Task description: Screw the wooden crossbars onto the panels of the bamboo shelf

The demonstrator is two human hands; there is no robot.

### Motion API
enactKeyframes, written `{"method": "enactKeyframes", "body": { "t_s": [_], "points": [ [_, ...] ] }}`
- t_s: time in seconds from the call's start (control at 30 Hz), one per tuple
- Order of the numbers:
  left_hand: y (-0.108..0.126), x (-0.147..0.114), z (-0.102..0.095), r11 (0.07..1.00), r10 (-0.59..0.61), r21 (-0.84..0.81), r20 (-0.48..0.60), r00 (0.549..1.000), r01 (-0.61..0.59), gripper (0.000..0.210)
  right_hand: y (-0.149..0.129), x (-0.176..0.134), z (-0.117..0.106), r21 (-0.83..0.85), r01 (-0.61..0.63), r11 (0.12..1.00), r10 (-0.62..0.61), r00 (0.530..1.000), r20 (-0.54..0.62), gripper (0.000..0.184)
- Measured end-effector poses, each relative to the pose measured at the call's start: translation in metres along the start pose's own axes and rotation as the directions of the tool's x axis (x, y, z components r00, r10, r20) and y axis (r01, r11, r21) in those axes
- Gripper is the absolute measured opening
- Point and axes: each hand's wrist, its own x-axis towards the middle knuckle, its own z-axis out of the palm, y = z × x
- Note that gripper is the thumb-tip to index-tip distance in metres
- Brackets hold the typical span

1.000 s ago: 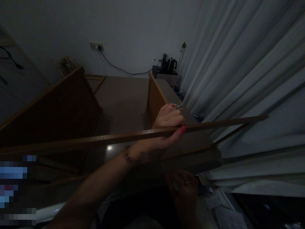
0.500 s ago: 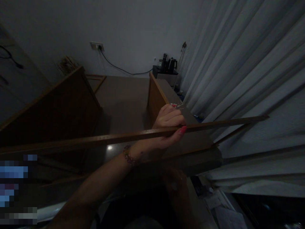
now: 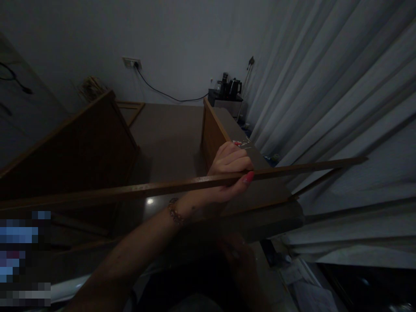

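A long wooden frame (image 3: 162,188) spans the view from the left edge to the right, its top bar tilted slightly up towards the right. My left hand (image 3: 231,162) is closed around that top bar, with the thumb on the near side and the fingers over the far side. Below the bar, in deep shadow, is my right hand (image 3: 238,251), near the frame's lower part. Its fingers are dim and smeared, and whether it holds anything is hidden.
Brown wooden panels stand at left (image 3: 71,134) and centre (image 3: 214,130) on a grey surface (image 3: 169,130). Small scraps (image 3: 242,143) lie beyond my left hand. A black kettle (image 3: 234,88) stands at the back. Curtains (image 3: 341,86) hang at right; papers (image 3: 313,294) lie below.
My right hand has shifted slightly and turned in the shadow below the bar. My left hand and the wooden frame stay almost where they were.
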Motion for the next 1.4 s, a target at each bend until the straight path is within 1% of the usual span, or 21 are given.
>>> {"method": "enactKeyframes", "body": {
  "t_s": [0.1,0.2,0.27,0.37,0.43,0.5,0.57,0.7,0.8,0.87,0.93,1.03,1.07,1.1,1.2,1.27,1.33,1.4],
  "points": [
    [0.0,-0.001,0.0,1.0,-0.022,-0.002,0.02,1.0,0.022,0.038,0.003,0.001,0.0,-0.024,0.008,1.0,-0.007,0.998,0.063,0.024],
    [-0.001,-0.003,0.001,0.999,-0.049,-0.005,0.041,0.998,0.049,0.039,0.006,0.002,-0.004,-0.048,0.075,0.996,-0.067,0.986,0.151,0.023],
    [-0.001,-0.004,0.001,0.999,-0.047,-0.005,0.049,0.998,0.048,0.038,0.008,0.003,-0.008,-0.047,0.108,0.993,-0.096,0.973,0.212,0.024],
    [-0.001,-0.002,0.0,1.0,-0.023,-0.011,0.032,0.999,0.023,0.038,0.008,0.006,-0.017,-0.036,0.144,0.989,-0.125,0.941,0.314,0.029],
    [0.0,-0.001,0.0,1.0,-0.012,-0.008,0.02,1.0,0.012,0.038,0.008,0.008,-0.021,-0.031,0.174,0.984,-0.151,0.921,0.358,0.032],
    [0.0,0.0,0.0,1.0,-0.005,0.0,0.014,1.0,0.005,0.037,0.01,0.01,-0.024,-0.027,0.211,0.977,-0.186,0.911,0.368,0.035],
    [0.001,0.001,-0.001,1.0,-0.003,0.003,0.007,1.0,0.003,0.036,0.012,0.011,-0.023,-0.054,0.236,0.97,-0.202,0.912,0.358,0.035],
    [0.002,0.001,-0.001,1.0,-0.016,-0.012,0.004,1.0,0.016,0.035,0.015,0.013,-0.019,-0.208,0.25,0.946,-0.17,0.926,0.338,0.023],
    [0.001,0.0,0.0,1.0,-0.003,-0.022,-0.003,1.0,0.003,0.036,0.013,0.013,-0.017,-0.27,0.278,0.922,-0.177,0.922,0.344,0.021],
    [0.0,-0.001,0.001,1.0,-0.005,-0.02,-0.005,1.0,0.005,0.037,0.013,0.013,-0.016,-0.268,0.311,0.912,-0.209,0.913,0.349,0.02],
    [-0.001,-0.001,0.001,1.0,-0.022,-0.007,0.005,1.0,0.022,0.038,0.015,0.012,-0.017,-0.244,0.362,0.9,-0.27,0.901,0.34,0.018],
    [-0.001,-0.001,0.0,0.999,-0.034,0.01,0.029,0.999,0.033,0.037,0.018,0.012,-0.017,-0.202,0.457,0.866,-0.406,0.879,0.249,0.02],
    [-0.001,-0.001,0.0,1.0,-0.026,0.011,0.03,0.999,0.026,0.037,0.019,0.013,-0.017,-0.195,0.474,0.859,-0.431,0.874,0.224,0.021],
    [0.0,-0.001,0.0,1.0,-0.017,0.012,0.036,0.999,0.017,0.037,0.019,0.014,-0.016,-0.193,0.476,0.858,-0.435,0.873,0.219,0.021],
    [0.0,0.0,-0.001,1.0,-0.011,0.012,0.028,1.0,0.011,0.039,0.017,0.017,-0.012,-0.198,0.442,0.875,-0.38,0.88,0.284,0.019],
    [0.0,0.0,-0.001,1.0,-0.018,0.006,0.02,1.0,0.018,0.038,0.016,0.017,-0.009,-0.193,0.414,0.89,-0.349,0.888,0.299,0.019],
    [0.001,0.0,-0.001,1.0,-0.015,-0.003,0.017,1.0,0.015,0.036,0.016,0.016,-0.007,-0.186,0.375,0.908,-0.311,0.902,0.299,0.023],
    [0.001,0.0,-0.001,1.0,-0.008,-0.012,0.017,1.0,0.008,0.035,0.016,0.015,-0.007,-0.187,0.344,0.92,-0.273,0.906,0.324,0.031]
  ]
}}
